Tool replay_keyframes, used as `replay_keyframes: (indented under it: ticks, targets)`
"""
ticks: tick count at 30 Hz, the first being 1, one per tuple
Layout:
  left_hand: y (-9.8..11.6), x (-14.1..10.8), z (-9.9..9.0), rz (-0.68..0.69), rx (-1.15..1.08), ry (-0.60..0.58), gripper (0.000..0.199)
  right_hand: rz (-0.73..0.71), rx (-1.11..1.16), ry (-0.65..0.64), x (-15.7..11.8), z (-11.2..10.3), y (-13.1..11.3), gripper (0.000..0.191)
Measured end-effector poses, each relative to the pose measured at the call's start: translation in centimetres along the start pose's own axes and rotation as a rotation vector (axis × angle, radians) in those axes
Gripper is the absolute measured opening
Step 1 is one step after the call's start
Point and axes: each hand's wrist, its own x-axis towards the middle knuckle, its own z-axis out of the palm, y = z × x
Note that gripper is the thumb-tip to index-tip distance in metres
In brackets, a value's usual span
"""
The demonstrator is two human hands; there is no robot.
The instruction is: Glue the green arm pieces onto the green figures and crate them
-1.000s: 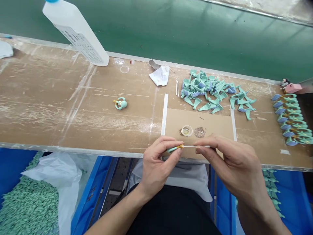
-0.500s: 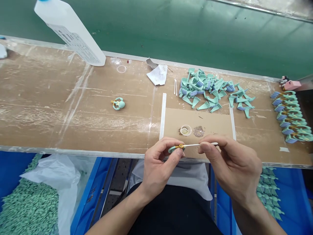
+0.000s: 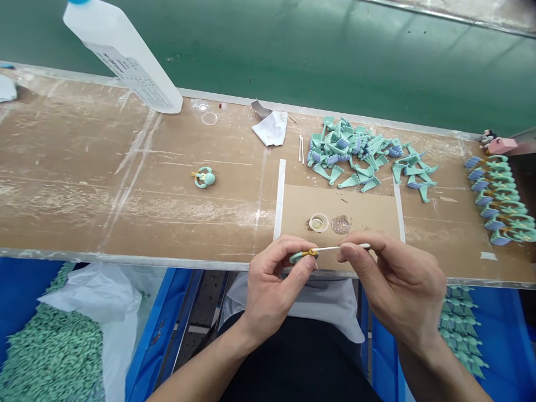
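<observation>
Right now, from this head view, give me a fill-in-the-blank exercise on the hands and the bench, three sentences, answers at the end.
The small green part in the left hand has a ____ piece on it.
The stick in the right hand is ____.
The bins under the bench are ____.

Missing words: yellow; white; blue.

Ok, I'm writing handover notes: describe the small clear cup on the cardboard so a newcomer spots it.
On the brown workbench, find the tan cardboard sheet at its front edge. Two small round things sit there side by side. The cup is the left one, clear with yellowish contents, unlike the brownish textured disc beside it.
</observation>
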Motion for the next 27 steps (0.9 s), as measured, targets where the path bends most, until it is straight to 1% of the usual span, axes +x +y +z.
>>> replay_keyframes:
  ticks: [8,12,18,22,27]
  targets:
    - [-0.4,0.0,-0.2,0.032,0.003,-0.011,0.009,-0.016,0.025,-0.013,0.1,0.1,-0.2,0.018]
    - [-0.6,0.0,-0.2,0.084,0.019,-0.010,0.008,-0.036,0.035,-0.017,0.0,-0.1,-0.4,0.019]
    - [-1.1,0.1,-0.3,0.167,0.056,-0.004,0.014,-0.077,0.038,-0.043,0.1,-0.5,-0.6,0.018]
    - [-1.1,0.3,-0.3,0.193,0.084,0.007,0.016,-0.092,0.023,-0.063,0.0,-0.7,-0.3,0.019]
    - [-1.0,0.1,-0.4,0.200,0.083,0.004,0.018,-0.115,0.009,-0.051,0.0,-0.8,0.0,0.018]
